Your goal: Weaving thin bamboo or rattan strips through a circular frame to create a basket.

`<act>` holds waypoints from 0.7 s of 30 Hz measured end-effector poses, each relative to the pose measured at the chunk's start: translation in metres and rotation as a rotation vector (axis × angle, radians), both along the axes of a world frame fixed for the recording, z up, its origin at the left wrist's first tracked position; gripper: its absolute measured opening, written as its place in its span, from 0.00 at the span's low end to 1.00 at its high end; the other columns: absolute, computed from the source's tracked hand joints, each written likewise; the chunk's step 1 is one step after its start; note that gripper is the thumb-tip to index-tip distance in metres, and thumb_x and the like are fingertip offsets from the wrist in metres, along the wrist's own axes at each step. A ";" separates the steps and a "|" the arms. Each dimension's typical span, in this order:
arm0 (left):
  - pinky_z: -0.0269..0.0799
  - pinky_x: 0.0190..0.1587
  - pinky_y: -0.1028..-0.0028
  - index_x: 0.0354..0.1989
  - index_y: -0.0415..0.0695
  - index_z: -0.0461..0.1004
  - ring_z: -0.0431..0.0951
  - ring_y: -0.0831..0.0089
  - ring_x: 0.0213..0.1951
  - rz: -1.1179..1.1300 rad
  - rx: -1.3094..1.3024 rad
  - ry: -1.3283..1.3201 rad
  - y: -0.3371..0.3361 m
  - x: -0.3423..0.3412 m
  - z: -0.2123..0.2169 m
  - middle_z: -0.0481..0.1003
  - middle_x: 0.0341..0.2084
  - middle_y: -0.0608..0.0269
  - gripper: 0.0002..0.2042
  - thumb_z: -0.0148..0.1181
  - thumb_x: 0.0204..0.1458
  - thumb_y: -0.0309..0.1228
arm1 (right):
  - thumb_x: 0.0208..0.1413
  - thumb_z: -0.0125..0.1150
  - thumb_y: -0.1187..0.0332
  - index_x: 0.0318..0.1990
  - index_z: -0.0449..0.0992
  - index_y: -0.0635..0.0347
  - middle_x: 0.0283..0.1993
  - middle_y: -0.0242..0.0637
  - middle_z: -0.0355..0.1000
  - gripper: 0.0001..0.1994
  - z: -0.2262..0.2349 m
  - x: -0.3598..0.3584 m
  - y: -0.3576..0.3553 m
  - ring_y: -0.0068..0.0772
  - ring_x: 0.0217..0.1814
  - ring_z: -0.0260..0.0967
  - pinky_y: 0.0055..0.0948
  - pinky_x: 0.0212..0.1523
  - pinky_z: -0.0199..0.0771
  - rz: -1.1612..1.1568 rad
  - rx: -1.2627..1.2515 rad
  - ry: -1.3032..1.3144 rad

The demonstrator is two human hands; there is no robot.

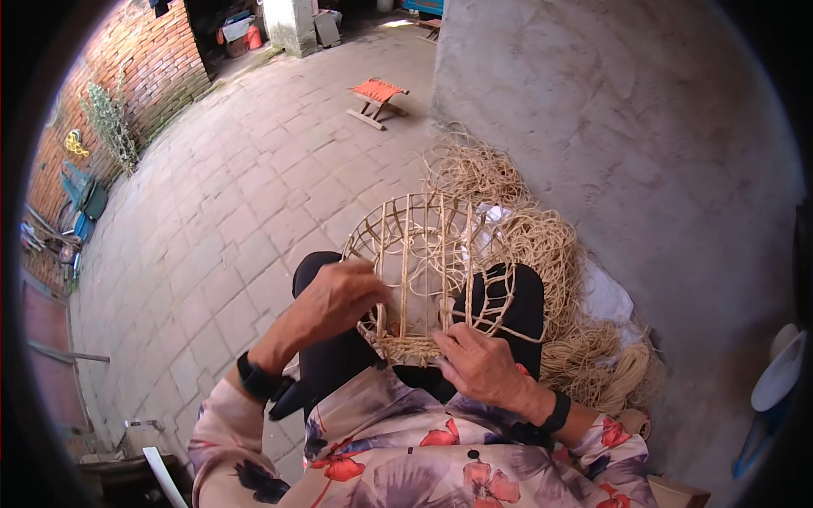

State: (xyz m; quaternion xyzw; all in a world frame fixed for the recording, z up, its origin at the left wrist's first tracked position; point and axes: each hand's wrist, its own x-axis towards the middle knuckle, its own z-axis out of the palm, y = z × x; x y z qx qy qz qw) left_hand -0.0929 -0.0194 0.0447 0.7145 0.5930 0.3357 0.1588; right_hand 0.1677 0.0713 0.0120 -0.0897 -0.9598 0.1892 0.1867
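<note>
An open-work basket (406, 262) of tan cord over a rounded frame rests on my lap, between my knees. Long straight ribs cross its middle, looped netting forms its right side, and a dense woven band runs along the edge nearest me. My left hand (340, 296) is over the basket's left side, its fingers curled together and slightly blurred; anything inside them is hidden. At the near edge, right of the woven band, my right hand (481, 362) closes its thumb and fingers on the basket's cord. Some of its fingertips are out of sight.
Heaps of loose tan cord (546, 254) lie to my right along a grey wall (610, 110), with white cloth or sacking (605, 296) among them. A small folding stool (378, 91) with an orange seat stands ahead on the paved floor (237, 203). A brick wall (161, 51) is at far left.
</note>
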 end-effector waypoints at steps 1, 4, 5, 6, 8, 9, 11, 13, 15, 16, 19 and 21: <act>0.70 0.32 0.65 0.31 0.39 0.77 0.75 0.58 0.30 0.025 0.065 0.066 0.010 -0.002 -0.001 0.72 0.26 0.56 0.02 0.61 0.50 0.23 | 0.45 0.66 0.69 0.47 0.72 0.63 0.38 0.38 0.64 0.19 0.001 -0.002 -0.001 0.38 0.36 0.72 0.32 0.31 0.74 0.004 0.056 -0.017; 0.71 0.32 0.63 0.31 0.41 0.76 0.74 0.57 0.29 -0.086 0.230 0.055 0.060 0.011 -0.019 0.69 0.24 0.56 0.03 0.60 0.48 0.23 | 0.46 0.68 0.66 0.46 0.72 0.63 0.37 0.39 0.63 0.20 -0.001 -0.006 0.001 0.40 0.35 0.72 0.33 0.30 0.74 0.031 0.093 -0.064; 0.71 0.32 0.63 0.31 0.41 0.77 0.75 0.56 0.30 -0.093 0.225 0.053 0.071 0.018 -0.027 0.70 0.25 0.55 0.03 0.60 0.48 0.22 | 0.46 0.68 0.66 0.46 0.72 0.63 0.37 0.39 0.63 0.20 0.000 -0.008 0.003 0.40 0.35 0.72 0.33 0.30 0.74 0.043 0.097 -0.061; 0.72 0.33 0.63 0.34 0.42 0.77 0.75 0.55 0.31 -0.101 0.207 0.097 0.080 0.023 -0.033 0.70 0.25 0.55 0.06 0.59 0.48 0.22 | 0.45 0.68 0.65 0.45 0.72 0.63 0.38 0.39 0.64 0.19 0.000 -0.010 0.005 0.41 0.35 0.72 0.34 0.30 0.75 0.044 0.076 -0.113; 0.72 0.33 0.62 0.38 0.42 0.77 0.75 0.55 0.32 -0.098 0.190 0.141 0.082 0.026 -0.042 0.70 0.25 0.55 0.09 0.58 0.47 0.21 | 0.45 0.68 0.65 0.44 0.73 0.62 0.38 0.40 0.64 0.19 0.003 -0.014 0.010 0.42 0.34 0.73 0.36 0.30 0.75 0.056 0.058 -0.166; 0.72 0.33 0.61 0.43 0.43 0.75 0.76 0.53 0.31 0.037 0.221 0.109 0.078 0.031 -0.038 0.71 0.25 0.53 0.12 0.58 0.48 0.22 | 0.45 0.68 0.65 0.42 0.74 0.61 0.39 0.41 0.65 0.18 0.003 -0.014 0.012 0.43 0.34 0.73 0.38 0.30 0.75 0.046 0.022 -0.195; 0.73 0.33 0.59 0.48 0.44 0.74 0.76 0.50 0.30 0.167 0.247 0.076 0.074 0.035 -0.035 0.72 0.25 0.51 0.16 0.58 0.48 0.23 | 0.44 0.68 0.64 0.41 0.75 0.60 0.39 0.41 0.65 0.16 0.003 -0.013 0.015 0.44 0.34 0.73 0.39 0.30 0.74 0.031 -0.019 -0.225; 0.72 0.30 0.58 0.56 0.48 0.69 0.77 0.50 0.25 0.264 -0.127 -0.012 0.068 0.033 -0.035 0.74 0.21 0.49 0.22 0.61 0.50 0.28 | 0.44 0.68 0.64 0.39 0.77 0.59 0.39 0.41 0.66 0.15 0.005 -0.014 0.016 0.45 0.34 0.74 0.42 0.31 0.74 0.008 -0.050 -0.191; 0.71 0.28 0.56 0.61 0.49 0.64 0.75 0.48 0.21 0.226 -0.127 0.026 0.065 0.038 -0.045 0.73 0.16 0.46 0.25 0.59 0.52 0.29 | 0.44 0.68 0.64 0.39 0.77 0.58 0.38 0.41 0.66 0.14 0.004 -0.015 0.014 0.45 0.34 0.74 0.42 0.31 0.74 0.002 -0.064 -0.192; 0.72 0.29 0.57 0.63 0.50 0.62 0.77 0.49 0.22 0.204 -0.232 -0.005 0.065 0.044 -0.039 0.73 0.16 0.46 0.27 0.58 0.52 0.29 | 0.44 0.68 0.64 0.39 0.78 0.58 0.38 0.41 0.66 0.14 0.004 -0.015 0.013 0.45 0.34 0.74 0.42 0.31 0.74 -0.006 -0.078 -0.194; 0.74 0.30 0.58 0.65 0.52 0.59 0.79 0.50 0.25 0.141 -0.391 -0.143 0.065 0.046 -0.038 0.75 0.17 0.46 0.29 0.55 0.52 0.27 | 0.44 0.68 0.64 0.39 0.77 0.58 0.38 0.41 0.66 0.14 0.003 -0.017 0.013 0.45 0.34 0.74 0.41 0.31 0.74 0.011 -0.069 -0.156; 0.78 0.29 0.60 0.66 0.54 0.60 0.80 0.53 0.26 0.037 -0.496 -0.115 0.061 0.045 -0.036 0.77 0.25 0.44 0.31 0.54 0.50 0.26 | 0.44 0.68 0.64 0.39 0.76 0.58 0.38 0.41 0.65 0.15 0.002 -0.016 0.011 0.44 0.34 0.74 0.41 0.32 0.73 0.003 -0.062 -0.168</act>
